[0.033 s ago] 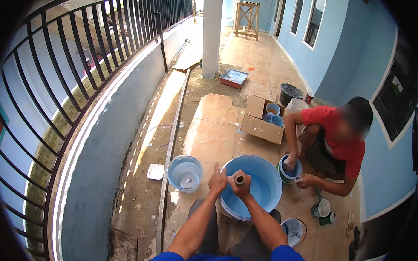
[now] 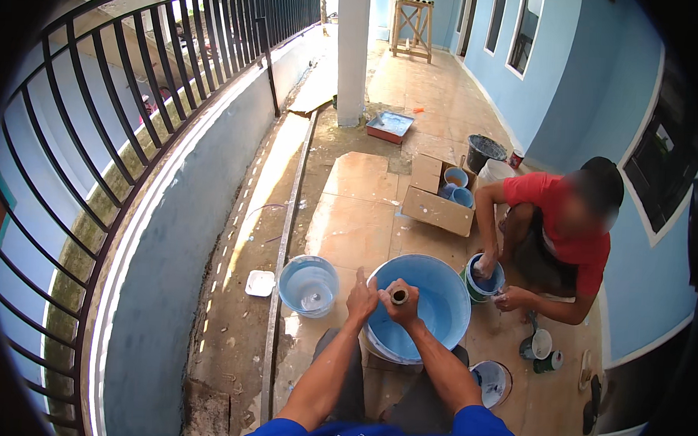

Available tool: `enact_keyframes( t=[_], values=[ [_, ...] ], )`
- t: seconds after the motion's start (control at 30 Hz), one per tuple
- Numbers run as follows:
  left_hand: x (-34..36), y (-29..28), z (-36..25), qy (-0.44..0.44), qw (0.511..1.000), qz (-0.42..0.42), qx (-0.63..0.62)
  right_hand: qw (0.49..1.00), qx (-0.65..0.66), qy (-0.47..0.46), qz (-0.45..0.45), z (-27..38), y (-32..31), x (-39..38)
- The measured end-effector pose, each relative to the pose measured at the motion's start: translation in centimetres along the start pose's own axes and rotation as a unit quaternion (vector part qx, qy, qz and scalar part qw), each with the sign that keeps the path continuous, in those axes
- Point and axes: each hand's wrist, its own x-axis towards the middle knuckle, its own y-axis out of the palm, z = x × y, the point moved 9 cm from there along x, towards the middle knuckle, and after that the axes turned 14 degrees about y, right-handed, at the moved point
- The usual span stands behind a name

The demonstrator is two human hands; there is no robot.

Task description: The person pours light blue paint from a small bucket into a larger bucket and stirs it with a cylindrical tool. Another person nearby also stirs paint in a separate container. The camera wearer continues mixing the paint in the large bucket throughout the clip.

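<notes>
In front of me stands a large round blue tub (image 2: 448, 279) with light-blue paint in it. Over its near left part, my right hand (image 2: 404, 304) is wrapped round a hollow tube (image 2: 398, 296), whose round open end points up at me. The tube's lower part is hidden by the hand. Just beside it, my left hand (image 2: 361, 301) is closed at the tub's left rim, one finger sticking up; its inner fingers are partly hidden. To its left is a smaller, translucent bucket (image 2: 308, 282) stained with pale blue.
At right a person in a red shirt (image 2: 568, 214) crouches, one hand in a paint can (image 2: 481, 292). A cardboard box (image 2: 434, 212) with paint pots lies beyond the tub. A paint-stained bucket (image 2: 493, 381) stands near my right knee. A paint tray (image 2: 387, 131) and a pillar (image 2: 353, 64) are farther off.
</notes>
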Motion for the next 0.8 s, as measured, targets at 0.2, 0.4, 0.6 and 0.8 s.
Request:
enact_keyframes(
  t=[0.2,0.4,0.6,0.8],
  values=[
    [0.6,-1.0,0.0,-0.004,0.999,-0.027,0.021,0.996,-0.017,0.060,0.067,-1.0,-3.2,1.8],
    [0.9,-1.6,-2.3,-0.001,0.999,-0.031,0.039,0.977,0.000,0.150,0.154,0.2,-4.1,-2.4],
    [1.1,-1.7,-2.0,0.002,0.998,-0.039,0.056,0.979,0.110,0.134,0.109,1.1,0.0,-2.2],
    [1.2,-1.8,-2.2,0.016,0.997,-0.045,0.059,0.987,0.132,0.087,0.012,-1.1,-0.2,2.3]
  ],
)
